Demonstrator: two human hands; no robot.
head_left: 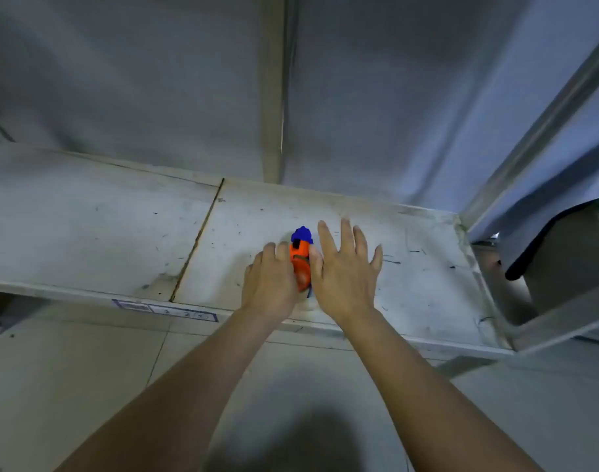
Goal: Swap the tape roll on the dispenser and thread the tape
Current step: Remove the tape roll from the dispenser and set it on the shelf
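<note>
An orange tape dispenser (300, 264) with a blue front end stands on a worn white shelf (427, 267), near the shelf's front edge. My left hand (269, 284) is curled around the dispenser's left side and grips it. On the other side, my right hand (345, 270) has its thumb pressed against the orange body while the four fingers spread flat and point away from me. The hands hide the dispenser's sides, and I cannot make out a tape roll.
The shelf is scratched, with a seam (197, 240) left of the dispenser and a label strip (165, 311) on its front edge. A metal upright (272, 86) rises behind. A slanted rack post (543, 131) and a dark-edged box (563, 253) are at right. Tiled floor lies below.
</note>
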